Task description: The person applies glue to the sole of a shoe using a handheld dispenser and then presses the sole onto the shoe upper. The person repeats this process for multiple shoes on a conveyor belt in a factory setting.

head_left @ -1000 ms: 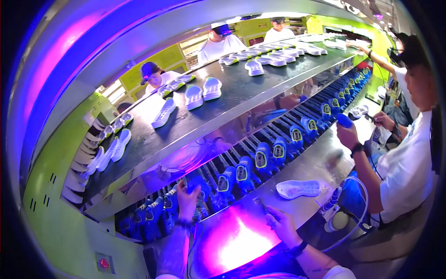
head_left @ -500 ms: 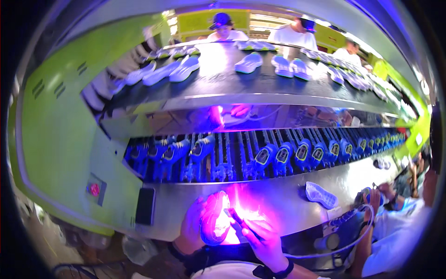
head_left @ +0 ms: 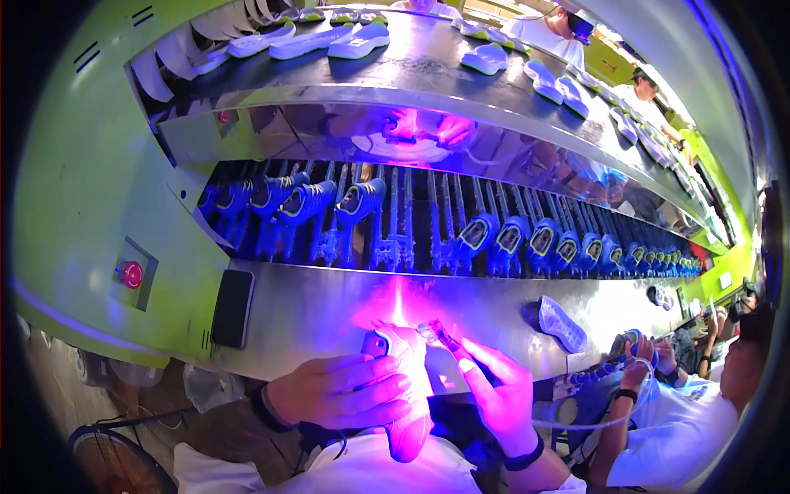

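My left hand (head_left: 341, 391) is wrapped across the side of a shoe upper (head_left: 409, 432), its fingers closed on it. The shoe stands lengthwise before my body, one end toward the bench and the other at my lap, tinted pink and violet by strong light. In my right hand (head_left: 502, 395) is a slim dark-handled brush (head_left: 444, 336), pinched between thumb and fingers. Its tip is beside the shoe's far end, close to it; whether they touch I cannot tell.
A metal bench (head_left: 304, 305) carries a dark phone-like slab (head_left: 233, 309) and a pale sole (head_left: 562, 323). Beyond it, blue shoes (head_left: 360, 202) hang on a rack, beneath a belt (head_left: 428, 70) bearing white soles. A co-worker (head_left: 666, 436) sits at right, near a pale hose (head_left: 592, 421).
The shoe has been turned in my left hand, which now lies across its side. The brush has moved from over the shoe to beside its far end. My view has tilted downward.
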### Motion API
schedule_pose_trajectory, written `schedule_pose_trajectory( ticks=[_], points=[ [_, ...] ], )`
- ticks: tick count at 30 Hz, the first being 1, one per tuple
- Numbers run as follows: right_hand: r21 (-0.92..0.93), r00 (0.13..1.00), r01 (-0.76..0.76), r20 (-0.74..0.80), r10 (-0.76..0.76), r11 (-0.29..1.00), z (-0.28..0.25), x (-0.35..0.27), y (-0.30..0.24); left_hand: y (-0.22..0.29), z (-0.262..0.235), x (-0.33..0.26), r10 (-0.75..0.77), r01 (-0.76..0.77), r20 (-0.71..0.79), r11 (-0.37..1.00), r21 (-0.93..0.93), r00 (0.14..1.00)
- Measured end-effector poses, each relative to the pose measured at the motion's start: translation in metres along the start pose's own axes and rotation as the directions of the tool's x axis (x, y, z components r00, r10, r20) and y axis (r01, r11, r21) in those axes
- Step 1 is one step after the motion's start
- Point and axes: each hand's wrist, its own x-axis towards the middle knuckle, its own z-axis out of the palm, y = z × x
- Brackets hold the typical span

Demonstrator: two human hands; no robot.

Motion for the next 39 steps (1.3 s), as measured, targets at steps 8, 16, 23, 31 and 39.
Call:
schedule_pose_trajectory(
  ticks=[8,16,23,31,39],
  points=[
    [0.004,1.000,0.002,0.010,-0.002,1.000,0.012,-0.016,0.001,-0.007,0.000,-0.007,-0.026,0.028,-0.037,0.999,0.044,0.999],
    [0.100,0.993,-0.117,0.041,0.113,0.988,0.025,-0.051,0.020,-0.011,0.013,-0.013,-0.124,0.120,-0.117,0.992,-0.036,0.985],
    [0.128,0.996,-0.014,0.087,0.003,0.992,0.015,-0.050,0.031,-0.012,0.010,-0.015,-0.084,0.080,-0.073,0.995,-0.059,0.994],
    [0.028,0.996,0.036,0.078,-0.038,0.999,0.017,-0.037,0.018,-0.020,0.003,-0.012,-0.114,0.104,-0.120,0.991,-0.084,0.986],
    [-0.057,0.994,-0.010,0.113,0.016,0.998,0.007,-0.045,0.004,-0.036,-0.004,-0.011,-0.150,0.142,-0.067,0.984,-0.108,0.986]
  ],
)
